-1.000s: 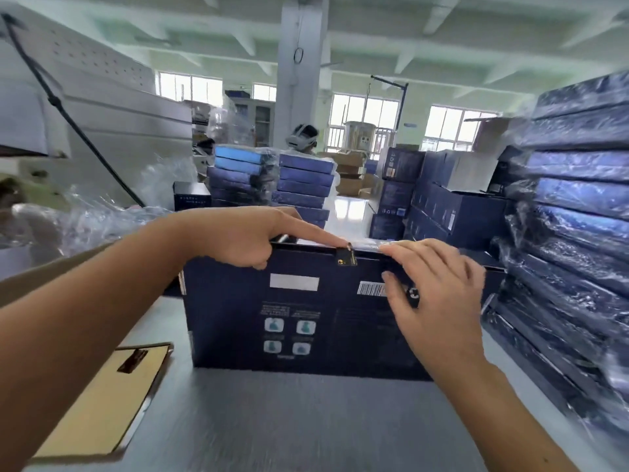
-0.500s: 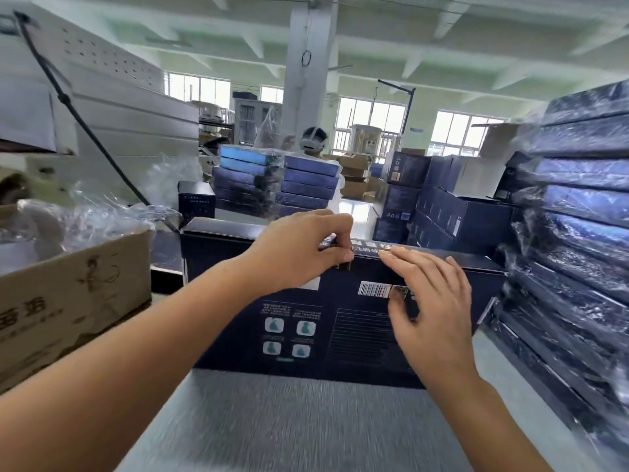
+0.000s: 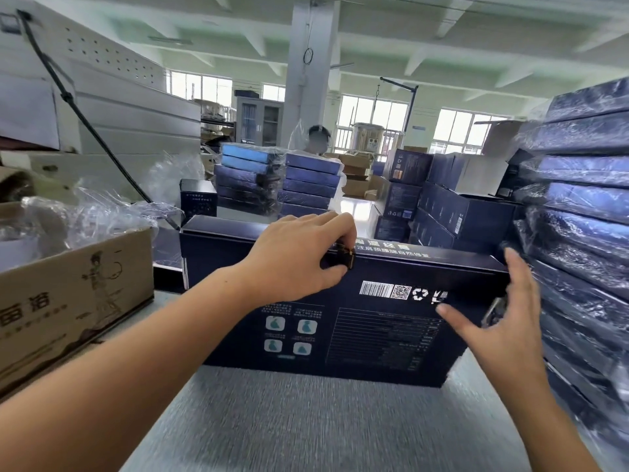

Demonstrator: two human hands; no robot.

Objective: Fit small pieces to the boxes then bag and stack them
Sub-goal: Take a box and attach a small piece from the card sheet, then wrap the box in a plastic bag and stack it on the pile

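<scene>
Swung off the top edge toward the box's right end since a moment ago: right hand (image 3: 507,315), thumb and fingers spread wide, small pale piece (image 3: 494,311) at its palm, gripped or not, cannot tell. Left hand (image 3: 296,264) curled over the near top edge of the dark blue box (image 3: 374,335), pinching a small brass clasp (image 3: 348,258) against it. Early stage, by the look: fitting underway, bagging and stacking not yet begun. Wrapped stacks (image 3: 585,199) just right of the right hand.

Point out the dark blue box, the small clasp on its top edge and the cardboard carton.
dark blue box (image 3: 374,335): head view, middle of its front face.
clasp (image 3: 349,260): head view, its exposed right end.
cardboard carton (image 3: 85,294): head view, its printed side.
</scene>
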